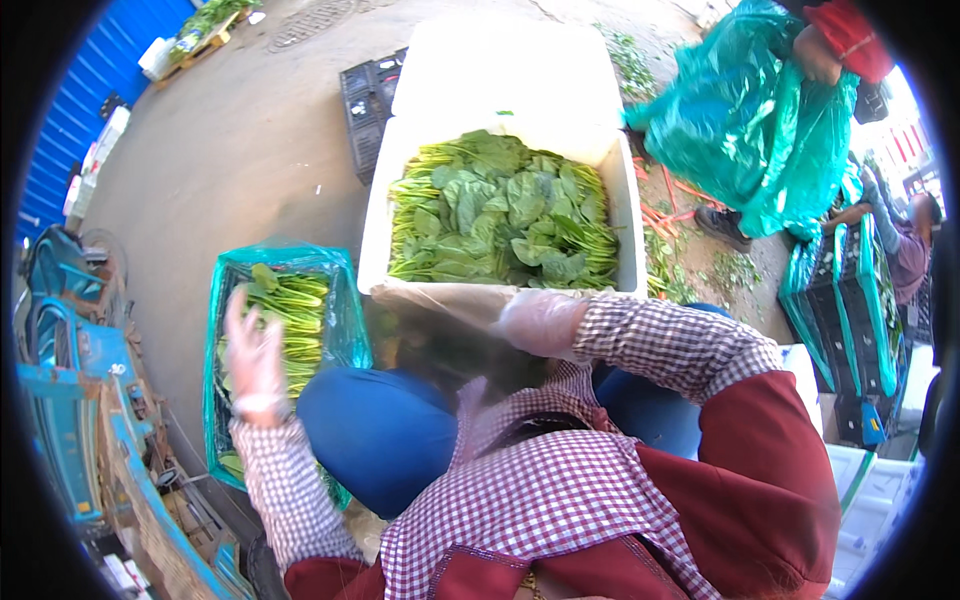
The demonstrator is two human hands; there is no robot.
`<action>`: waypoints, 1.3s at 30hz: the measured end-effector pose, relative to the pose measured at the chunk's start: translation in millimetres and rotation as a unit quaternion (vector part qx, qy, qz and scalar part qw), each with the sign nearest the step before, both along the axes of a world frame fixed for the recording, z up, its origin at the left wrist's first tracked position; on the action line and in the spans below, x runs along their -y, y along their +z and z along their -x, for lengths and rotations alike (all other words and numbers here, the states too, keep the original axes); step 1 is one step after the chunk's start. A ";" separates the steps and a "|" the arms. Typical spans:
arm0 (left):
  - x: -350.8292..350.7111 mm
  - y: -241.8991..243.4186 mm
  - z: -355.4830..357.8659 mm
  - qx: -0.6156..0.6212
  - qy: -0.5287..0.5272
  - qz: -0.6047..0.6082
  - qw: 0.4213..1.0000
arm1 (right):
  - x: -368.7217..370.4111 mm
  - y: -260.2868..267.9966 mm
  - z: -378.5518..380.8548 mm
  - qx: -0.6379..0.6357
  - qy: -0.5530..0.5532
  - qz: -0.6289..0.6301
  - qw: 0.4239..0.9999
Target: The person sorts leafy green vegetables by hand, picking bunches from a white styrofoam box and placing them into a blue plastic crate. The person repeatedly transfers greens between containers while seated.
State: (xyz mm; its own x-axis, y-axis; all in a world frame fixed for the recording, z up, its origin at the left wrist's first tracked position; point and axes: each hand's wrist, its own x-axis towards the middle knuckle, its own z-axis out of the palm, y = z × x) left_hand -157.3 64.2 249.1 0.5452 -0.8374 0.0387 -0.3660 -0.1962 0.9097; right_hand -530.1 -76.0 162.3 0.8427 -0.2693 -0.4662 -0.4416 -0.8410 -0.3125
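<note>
A white foam box [631, 217] full of leafy green bunches [495, 210] stands before me, its lid [510, 64] behind it. My right hand [541, 324], in a clear plastic glove, is at the box's near edge against a sheet of brownish paper or film [450, 298]; whether its fingers grip the sheet is hidden. To the left, my gloved left hand [253, 352] is spread over a crate lined with teal plastic [343, 300]. Green bunches with pale stems [300, 322] lie in that crate beside the hand, which appears to hold nothing.
A person's hand [817, 56] holds a large teal plastic bag [750, 127] at the upper right. Beyond are stacked black crates [847, 300] and another person [911, 255]. A black crate [364, 112] stands behind the foam box. A blue cart-like vehicle [75, 345] is at far left.
</note>
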 end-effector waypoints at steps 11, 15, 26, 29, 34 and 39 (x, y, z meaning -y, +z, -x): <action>97.9 -48.5 173.9 0.238 -0.506 -0.149 0.816 | 110.4 3.4 -29.8 0.095 -0.156 0.008 0.983; 82.3 -36.6 193.6 0.263 -0.533 -0.158 0.789 | 146.9 -8.4 -89.4 0.095 -0.204 0.035 0.974; 129.7 -1.0 152.2 0.193 -0.561 -0.352 0.724 | 224.7 -80.5 -236.0 -0.045 -0.226 0.122 0.965; 126.4 -8.5 136.9 0.129 -0.484 -0.338 0.796 | 229.8 -94.6 -247.8 -0.061 -0.224 0.131 0.964; 103.9 -40.5 134.3 0.166 -0.438 -0.130 0.874 | 265.0 -121.0 -220.8 0.122 -0.359 0.104 0.919; 102.4 -45.3 146.6 0.108 -0.427 -0.162 0.883 | 322.0 -125.9 -132.4 0.378 -0.518 -0.088 0.762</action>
State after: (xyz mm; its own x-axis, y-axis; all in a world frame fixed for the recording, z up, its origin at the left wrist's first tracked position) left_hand -303.8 -38.3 203.8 -0.2815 -0.9259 -0.2519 -0.6646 -0.0012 0.7472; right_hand -397.7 -398.0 36.4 0.2653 -0.9623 -0.0595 -0.4780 -0.0777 -0.8749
